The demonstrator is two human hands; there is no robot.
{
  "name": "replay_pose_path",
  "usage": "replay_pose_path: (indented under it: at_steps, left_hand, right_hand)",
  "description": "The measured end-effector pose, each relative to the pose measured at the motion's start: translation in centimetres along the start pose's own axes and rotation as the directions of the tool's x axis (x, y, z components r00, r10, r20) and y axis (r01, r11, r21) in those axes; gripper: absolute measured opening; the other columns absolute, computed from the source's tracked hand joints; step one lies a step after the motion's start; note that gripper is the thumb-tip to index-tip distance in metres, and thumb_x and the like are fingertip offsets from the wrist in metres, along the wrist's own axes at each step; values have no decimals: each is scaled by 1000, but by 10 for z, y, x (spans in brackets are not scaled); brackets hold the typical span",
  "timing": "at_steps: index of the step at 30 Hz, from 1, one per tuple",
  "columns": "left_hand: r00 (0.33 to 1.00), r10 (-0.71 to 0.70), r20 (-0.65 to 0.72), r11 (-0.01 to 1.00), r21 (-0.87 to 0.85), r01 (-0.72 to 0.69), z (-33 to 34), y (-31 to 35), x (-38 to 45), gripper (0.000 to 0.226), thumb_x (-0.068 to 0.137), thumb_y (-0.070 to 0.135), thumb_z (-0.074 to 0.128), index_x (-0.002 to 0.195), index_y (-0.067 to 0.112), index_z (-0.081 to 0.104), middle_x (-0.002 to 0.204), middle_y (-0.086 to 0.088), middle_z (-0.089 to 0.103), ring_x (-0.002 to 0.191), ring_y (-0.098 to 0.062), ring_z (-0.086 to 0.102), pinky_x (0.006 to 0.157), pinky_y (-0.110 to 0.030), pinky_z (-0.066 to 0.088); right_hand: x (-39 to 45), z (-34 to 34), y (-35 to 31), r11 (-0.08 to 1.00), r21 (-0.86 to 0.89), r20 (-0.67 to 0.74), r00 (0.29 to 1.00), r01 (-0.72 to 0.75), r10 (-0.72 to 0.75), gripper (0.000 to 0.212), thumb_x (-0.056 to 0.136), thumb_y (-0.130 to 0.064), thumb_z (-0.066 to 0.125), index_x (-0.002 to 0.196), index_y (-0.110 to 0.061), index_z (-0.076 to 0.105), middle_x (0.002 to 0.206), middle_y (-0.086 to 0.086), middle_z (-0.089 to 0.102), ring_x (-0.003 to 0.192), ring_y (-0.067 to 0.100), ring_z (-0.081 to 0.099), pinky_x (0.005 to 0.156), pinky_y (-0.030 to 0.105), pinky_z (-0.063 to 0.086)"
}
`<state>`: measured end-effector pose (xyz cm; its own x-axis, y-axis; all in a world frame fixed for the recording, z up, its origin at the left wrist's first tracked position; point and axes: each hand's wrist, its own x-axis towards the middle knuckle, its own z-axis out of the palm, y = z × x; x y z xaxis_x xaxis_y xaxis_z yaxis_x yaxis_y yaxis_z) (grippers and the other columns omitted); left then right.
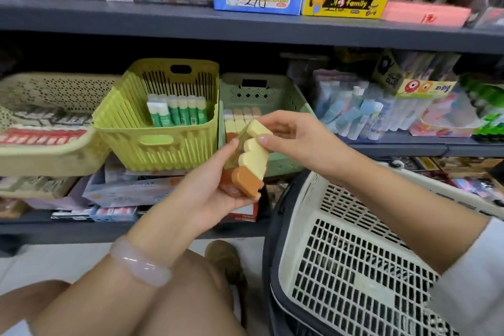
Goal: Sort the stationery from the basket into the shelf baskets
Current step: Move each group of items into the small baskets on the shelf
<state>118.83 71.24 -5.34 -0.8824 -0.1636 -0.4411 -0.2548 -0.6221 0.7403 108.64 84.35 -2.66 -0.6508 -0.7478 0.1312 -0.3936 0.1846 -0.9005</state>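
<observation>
While the left hand [218, 188] cradled a stack of rounded block erasers [252, 157] just in front of the pale green lattice shelf basket [286, 95], its fingers curled round them, the right hand [289, 133] pinched the topmost pale yellow eraser [257, 128], probably to drop it into that basket among matching ones. Four erasers showed clearly: three yellow, one orange; more looked hidden behind. Right of the basket sat the cream slotted carrying basket [354, 267].
</observation>
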Motion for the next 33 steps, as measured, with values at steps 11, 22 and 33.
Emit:
replay_pose_path:
  at_steps: [11, 22, 33]
  left_hand:
    - [1000, -8, -7, 997, -72, 7, -25, 18, 16, 40, 82, 38, 57, 111, 11, 61, 96, -20, 69, 55, -21, 67, 46, -30, 53]
    - [999, -15, -44, 998, -59, 12, -32, 19, 26, 62, 66, 40, 64, 120, 10, 56, 105, -21, 67, 58, -23, 68, 45, -34, 53]
    - [999, -17, -39, 997, -71, 14, -32, 17, 27, 62, 65, 41, 64, 119, 11, 57, 103, -20, 68, 60, -23, 69, 47, -34, 53]
  right_hand:
    - [101, -26, 61, 820, -194, -361, 816, -539, 451, 10, 78, -12, 62, 76, -4, 69, 81, 17, 70, 67, 20, 62, 73, 32, 58]
    - [113, -25, 69, 785, -292, -312, 830, -547, 462, 7, 84, -15, 62, 84, -8, 64, 70, 5, 60, 47, 12, 55, 56, 22, 53]
    - [110, -25, 69, 695, -597, -144, 907, -399, 397, 25, 76, -9, 70, 99, -19, 66, 105, 4, 62, 85, 19, 59, 70, 26, 53]
